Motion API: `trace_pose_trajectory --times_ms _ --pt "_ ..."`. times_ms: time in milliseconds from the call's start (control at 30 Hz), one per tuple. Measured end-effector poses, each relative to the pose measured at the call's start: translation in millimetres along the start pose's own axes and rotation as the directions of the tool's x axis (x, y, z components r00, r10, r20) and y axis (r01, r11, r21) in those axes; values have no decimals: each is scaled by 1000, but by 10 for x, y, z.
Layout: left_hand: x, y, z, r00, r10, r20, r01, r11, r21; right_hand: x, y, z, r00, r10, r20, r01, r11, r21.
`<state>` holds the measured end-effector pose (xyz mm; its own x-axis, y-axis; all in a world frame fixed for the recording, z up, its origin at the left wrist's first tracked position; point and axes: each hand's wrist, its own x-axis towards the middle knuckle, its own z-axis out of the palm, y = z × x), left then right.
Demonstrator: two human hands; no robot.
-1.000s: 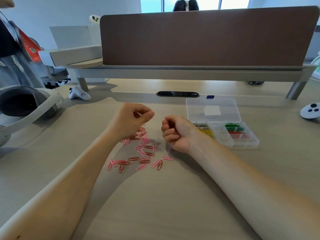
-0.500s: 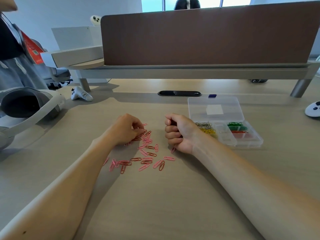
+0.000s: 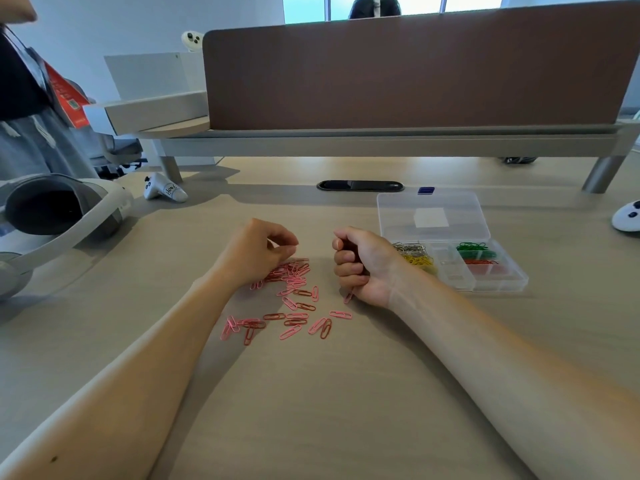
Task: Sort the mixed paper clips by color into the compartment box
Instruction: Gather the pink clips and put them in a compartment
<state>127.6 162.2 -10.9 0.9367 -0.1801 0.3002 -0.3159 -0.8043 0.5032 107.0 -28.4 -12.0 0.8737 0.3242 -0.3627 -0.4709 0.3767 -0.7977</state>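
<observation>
Moved: left hand (image 3: 256, 252), lowered onto paper clips (image 3: 294, 299); grip cannot be told.
Right hand (image 3: 363, 265): clenched, clip (image 3: 348, 296) protruding beneath.
Box (image 3: 485, 287): beside right hand.

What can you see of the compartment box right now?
The box is clear plastic, sitting flat on the desk just right of the right hand, whose wrist overlaps its left edge in view; contact is unclear. Its lid lies open behind it, bearing a white label. Left compartments hold silver clips and yellow clips, right ones green clips and red clips; the middle ones look empty.
</observation>
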Motion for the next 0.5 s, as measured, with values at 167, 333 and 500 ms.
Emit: trace_pose_trajectory --times_ms 167,333,500 --pt "4 -29 -17 988 -61 140 38 986 162 0 8 -9 1000 -6 -5 6 1000 7" --pt "8 4 -32 970 -93 224 50 980 190 11 17 -9 1000 -9 -9 9 1000 16" --pt "-2 -1 -61 973 -65 220 25 984 178 13 26 -12 1000 -17 -14 17 1000 12"
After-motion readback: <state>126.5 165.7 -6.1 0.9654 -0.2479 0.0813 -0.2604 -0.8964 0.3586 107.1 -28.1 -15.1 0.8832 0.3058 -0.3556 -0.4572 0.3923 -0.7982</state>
